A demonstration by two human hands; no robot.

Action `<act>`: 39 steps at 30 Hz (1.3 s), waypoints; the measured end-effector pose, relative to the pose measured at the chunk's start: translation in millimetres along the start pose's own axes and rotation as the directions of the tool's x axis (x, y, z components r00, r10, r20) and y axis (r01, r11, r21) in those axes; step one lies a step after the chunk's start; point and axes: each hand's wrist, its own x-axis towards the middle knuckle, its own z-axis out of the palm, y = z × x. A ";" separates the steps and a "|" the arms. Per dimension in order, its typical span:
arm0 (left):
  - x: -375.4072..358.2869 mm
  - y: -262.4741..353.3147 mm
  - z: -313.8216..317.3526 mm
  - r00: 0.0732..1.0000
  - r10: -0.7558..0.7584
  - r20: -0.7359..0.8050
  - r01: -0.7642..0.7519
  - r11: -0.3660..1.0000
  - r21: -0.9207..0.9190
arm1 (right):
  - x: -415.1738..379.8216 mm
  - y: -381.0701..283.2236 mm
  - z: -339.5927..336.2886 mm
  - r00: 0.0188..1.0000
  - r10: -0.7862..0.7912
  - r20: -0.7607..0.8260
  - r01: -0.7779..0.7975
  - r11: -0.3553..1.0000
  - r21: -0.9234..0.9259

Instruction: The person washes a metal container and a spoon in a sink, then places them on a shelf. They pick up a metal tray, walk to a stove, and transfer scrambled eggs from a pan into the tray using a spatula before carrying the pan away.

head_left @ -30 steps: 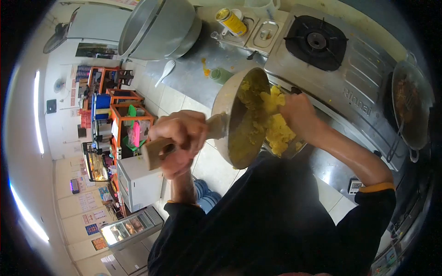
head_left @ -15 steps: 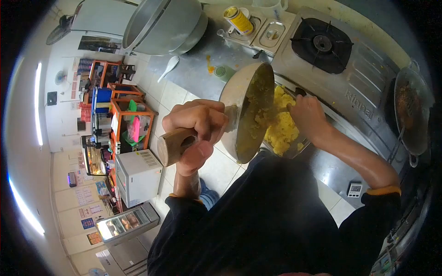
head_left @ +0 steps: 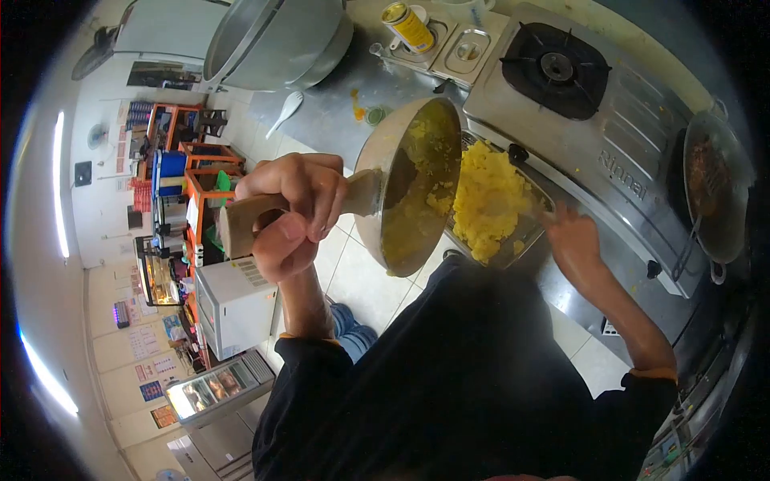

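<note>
Steel kitchen surface [head_left: 345, 112] beside a gas stove [head_left: 561, 72]: left hand [head_left: 293, 212], fingers wrapped around the wooden handle, tips a pan [head_left: 409, 188] over a metal tray [head_left: 539, 196] of yellow mash [head_left: 489, 200], right hand [head_left: 573, 240] apparently gripping something unseen beside it; scraping out residue likely follows.

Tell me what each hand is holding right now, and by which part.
The left hand grips the tilted pan by its wooden handle. The right hand rests at the edge of the metal tray of yellow food; whether it holds anything cannot be told.
</note>
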 end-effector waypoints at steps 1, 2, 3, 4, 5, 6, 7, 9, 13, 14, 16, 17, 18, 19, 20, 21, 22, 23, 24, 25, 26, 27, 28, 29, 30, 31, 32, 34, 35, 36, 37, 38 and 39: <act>0.3 -0.1 -1.7 1.000 -0.005 -0.005 0.005 1.000 -0.019 | -6.2 -0.5 11.5 1.000 0.002 -0.027 -0.003 1.000 -0.029; 0.5 -0.1 -5.8 1.000 -0.006 -0.002 0.006 1.000 -0.021 | -9.8 1.2 18.1 0.999 0.000 -0.054 -0.003 0.998 -0.060; 1.0 -0.3 -11.9 0.999 0.005 0.040 -0.002 0.997 -0.075 | -11.2 7.0 15.5 0.999 0.001 -0.054 -0.004 0.998 -0.059; 1.0 -0.4 -17.7 0.997 0.017 0.080 -0.007 0.992 -0.127 | -11.8 16.1 6.0 0.999 0.001 -0.051 0.000 1.000 0.021; 0.5 -0.4 -22.9 0.998 0.020 0.063 -0.009 0.986 -0.166 | -11.8 23.9 -6.3 0.999 0.000 -0.051 0.005 0.995 0.103; 2.5 0.0 -28.2 0.997 0.014 0.070 -0.003 0.987 -0.159 | -10.9 25.5 -27.6 0.998 0.013 -0.064 -0.002 0.985 0.173; 5.3 0.7 -33.5 0.997 0.054 0.052 -0.043 0.980 -0.196 | -10.0 22.9 -54.0 0.997 0.027 -0.076 -0.007 0.969 0.246; 10.7 0.7 -47.3 0.994 0.098 0.055 -0.082 0.965 -0.249 | -10.1 11.4 -98.3 0.990 0.036 -0.138 0.018 0.929 0.370; 14.8 -1.0 -64.1 0.981 0.189 0.052 -0.164 0.935 -0.314 | 3.7 -17.0 -119.6 0.967 0.120 -0.223 -0.001 0.882 0.471; 15.9 -1.1 -65.3 0.981 0.188 0.057 -0.161 0.938 -0.307 | 13.2 -22.3 -113.6 0.951 0.140 -0.276 0.028 0.849 0.527; 18.3 -2.7 -66.8 0.969 0.248 0.003 -0.225 0.886 -0.406 | 24.2 -26.0 -104.5 0.929 0.162 -0.334 0.066 0.813 0.579; 22.2 -3.5 -67.5 0.968 0.250 0.007 -0.227 0.889 -0.399 | 27.5 -26.1 -101.1 0.938 0.121 -0.326 0.093 0.815 0.572; 25.7 -5.5 -67.5 0.970 0.244 -0.006 -0.224 0.880 -0.419 | 30.5 -26.3 -97.6 0.946 0.079 -0.316 0.121 0.816 0.565; 27.3 -7.3 -65.3 0.972 0.236 -0.018 -0.220 0.870 -0.441 | 32.4 -26.7 -93.3 0.945 0.077 -0.318 0.125 0.814 0.568; 28.3 -9.7 -57.9 0.972 0.233 -0.017 -0.216 0.872 -0.439 | 33.0 -27.2 -88.9 0.949 0.047 -0.310 0.138 0.826 0.547; 31.6 -13.3 -47.4 0.968 0.241 -0.067 -0.248 0.896 -0.368 | 33.6 -27.7 -85.1 0.953 0.019 -0.302 0.149 0.839 0.524; 34.7 -15.6 -41.3 0.960 0.255 -0.115 -0.278 0.914 -0.296 | 34.4 -28.0 -82.6 0.952 0.023 -0.305 0.147 0.840 0.523; 33.1 -23.6 -51.5 0.975 0.213 -0.060 -0.221 0.927 -0.304 | 35.4 -28.2 -80.3 0.956 -0.003 -0.295 0.165 0.835 0.525; 34.5 -26.4 -48.6 0.975 0.214 -0.056 -0.221 0.926 -0.307 | 36.1 -29.2 -76.6 0.958 -0.029 -0.284 0.182 0.829 0.529; 36.1 -30.5 -43.7 0.970 0.236 -0.054 -0.242 0.926 -0.289 | 36.1 -30.2 -68.6 0.959 -0.022 -0.284 0.176 0.830 0.530; 37.2 -33.8 -40.5 0.965 0.258 -0.052 -0.262 0.926 -0.271 | 35.4 -30.5 -56.3 0.933 -0.100 -0.346 0.261 0.850 0.457; 34.2 -40.4 -49.9 0.984 0.179 -0.021 -0.177 0.937 -0.302 | 35.0 -30.8 -42.7 0.898 -0.181 -0.401 0.342 0.860 0.378; 34.7 -41.8 -47.0 0.984 0.178 -0.019 -0.175 0.936 -0.307 | 35.4 -32.3 -24.0 0.900 -0.177 -0.398 0.337 0.862 0.378; 35.0 -43.3 -42.8 0.991 0.137 -0.014 -0.135 0.951 -0.279 | 36.0 -33.9 -3.2 0.895 -0.181 -0.408 0.339 0.870 0.357; 35.5 -44.5 -40.5 0.995 0.097 -0.011 -0.097 0.963 -0.250 | 36.8 -35.2 -4.5 0.889 -0.185 -0.418 0.341 0.879 0.335; 36.0 -47.8 -45.6 0.996 0.070 0.055 -0.052 0.959 -0.279 | 33.6 -28.9 -9.5 0.889 -0.183 -0.419 0.338 0.881 0.331; 37.2 -48.1 -46.0 0.996 0.074 0.055 -0.056 0.959 -0.279 | 27.3 -16.7 -19.1 0.968 -0.159 -0.192 0.220 0.907 0.359; 33.7 -46.4 -46.6 0.993 0.110 -0.046 -0.119 0.949 -0.292 | 15.2 4.0 -47.8 0.990 -0.133 0.047 0.106 0.925 0.365; 30.4 -43.7 -48.8 0.987 0.106 -0.124 -0.135 0.957 -0.256 | 6.0 16.3 -56.9 0.996 -0.093 -0.003 0.078 0.822 0.563; 29.1 -43.2 -53.2 0.987 0.099 -0.125 -0.129 0.959 -0.254 | 0.6 21.6 -59.9 0.998 -0.038 -0.043 0.058 0.678 0.732; 28.2 -44.1 -59.4 0.975 0.105 -0.197 -0.168 0.925 -0.339 | -3.3 19.9 -58.9 0.998 -0.040 -0.042 0.058 0.677 0.734; 25.6 -46.6 -72.5 0.972 0.088 -0.216 -0.166 0.911 -0.377 | -9.7 17.3 -58.3 0.995 -0.093 0.019 0.042 0.616 0.787; 23.1 -49.1 -85.6 0.969 0.071 -0.236 -0.166 0.895 -0.414 | -17.1 14.0 -57.8 0.986 -0.149 0.075 0.019 0.551 0.835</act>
